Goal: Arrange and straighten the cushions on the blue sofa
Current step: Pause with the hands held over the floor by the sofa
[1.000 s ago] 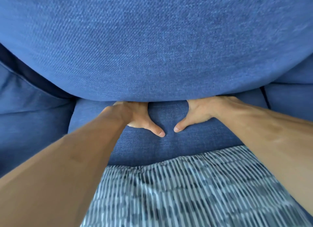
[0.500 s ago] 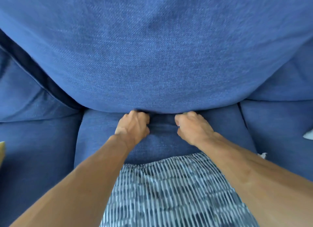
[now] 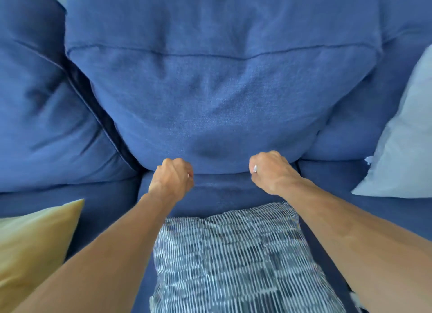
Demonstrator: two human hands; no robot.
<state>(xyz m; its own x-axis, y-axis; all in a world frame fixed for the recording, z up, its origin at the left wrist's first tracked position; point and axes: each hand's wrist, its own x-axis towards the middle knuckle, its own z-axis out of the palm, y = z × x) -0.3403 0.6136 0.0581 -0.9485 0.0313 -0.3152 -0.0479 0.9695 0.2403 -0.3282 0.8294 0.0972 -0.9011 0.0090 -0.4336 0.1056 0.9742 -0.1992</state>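
Left hand [image 3: 171,176] and right hand [image 3: 271,171] are out from under the middle back cushion [image 3: 217,97], fists curled, apparently gripping nothing; cushion now sits upright at frame centre, probably done, striped cushion [image 3: 233,254] at lower centre likely next.

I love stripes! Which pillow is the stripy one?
The striped cushion in the middle, on the seat: white lines on dark blue. The yellow cushion on the left and pale blue cushion on the right are plain.
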